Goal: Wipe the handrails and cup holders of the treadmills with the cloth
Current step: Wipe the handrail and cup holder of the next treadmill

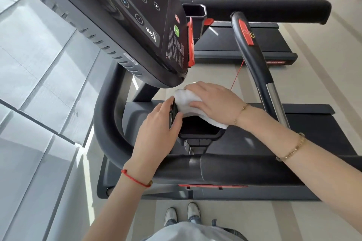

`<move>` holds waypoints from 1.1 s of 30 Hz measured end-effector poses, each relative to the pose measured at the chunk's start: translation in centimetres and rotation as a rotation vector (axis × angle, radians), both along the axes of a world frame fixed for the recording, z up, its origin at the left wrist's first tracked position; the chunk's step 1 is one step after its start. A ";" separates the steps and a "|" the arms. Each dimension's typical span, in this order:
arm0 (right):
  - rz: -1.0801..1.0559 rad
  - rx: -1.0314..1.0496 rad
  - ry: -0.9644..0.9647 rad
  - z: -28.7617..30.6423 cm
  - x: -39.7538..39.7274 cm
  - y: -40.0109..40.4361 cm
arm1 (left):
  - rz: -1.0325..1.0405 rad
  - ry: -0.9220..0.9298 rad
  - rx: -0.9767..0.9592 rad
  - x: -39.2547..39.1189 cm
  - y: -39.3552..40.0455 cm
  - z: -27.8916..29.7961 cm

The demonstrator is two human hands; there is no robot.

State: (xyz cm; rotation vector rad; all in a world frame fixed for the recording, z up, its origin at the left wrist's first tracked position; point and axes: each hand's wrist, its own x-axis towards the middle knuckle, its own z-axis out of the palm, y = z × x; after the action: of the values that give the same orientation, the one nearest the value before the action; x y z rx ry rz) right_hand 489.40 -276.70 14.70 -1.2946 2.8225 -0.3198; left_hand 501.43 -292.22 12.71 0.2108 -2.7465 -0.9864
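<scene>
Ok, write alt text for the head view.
A right hand presses a white folded cloth onto the rim of a black rectangular cup holder on a treadmill, while the left hand grips the holder's near edge. Below runs a black padded handrail.

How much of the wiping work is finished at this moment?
Nothing shows as clearly finished. In hand: the right hand presses the white cloth on the rim of the near cup holder, while the left hand grips its edge. The near handrail and the next treadmill's cup holder are not being touched.
</scene>
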 end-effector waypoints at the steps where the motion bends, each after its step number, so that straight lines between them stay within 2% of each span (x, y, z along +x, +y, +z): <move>1: 0.004 0.047 -0.008 0.0 -0.3 -0.3 | 0.004 0.006 0.004 0.0 0.0 -0.1; 3: -0.024 0.061 -0.031 0.0 -0.6 0.3 | 0.008 0.007 0.013 0.1 0.1 -0.3; 8: -0.144 -0.050 -0.292 0.8 -0.6 4.3 | 0.013 0.017 0.019 0.3 -0.1 -0.4; 13: 0.027 0.067 -0.187 0.7 -1.4 0.0 | 0.011 0.025 0.023 0.2 0.1 -0.4; 15: 0.025 0.096 -0.139 0.8 -1.5 -1.6 | 0.007 0.024 0.024 0.2 0.0 -0.4; 18: -0.089 0.072 -0.153 0.6 -1.0 -0.4 | 0.013 0.016 0.020 0.2 0.0 -0.4; 23: -0.441 -0.130 -0.402 -0.1 3.0 2.5 | 0.009 0.007 0.028 0.2 0.0 -0.4; 25: -0.509 -0.193 -0.474 -0.6 5.0 3.0 | 0.013 0.010 0.023 0.1 0.0 -0.5; 29: -0.508 -0.200 -0.457 -0.3 4.2 2.3 | 0.008 0.004 0.033 0.1 0.0 -0.5; 33: -0.395 -0.194 -0.442 0.3 1.2 1.4 | 0.002 -0.004 0.024 0.2 0.0 -0.4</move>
State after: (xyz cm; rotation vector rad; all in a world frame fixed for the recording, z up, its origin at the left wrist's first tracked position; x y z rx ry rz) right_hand 490.57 -275.33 14.97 -0.5687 2.6749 -0.7941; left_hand 501.64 -292.25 12.26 0.2189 -2.7385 -1.0201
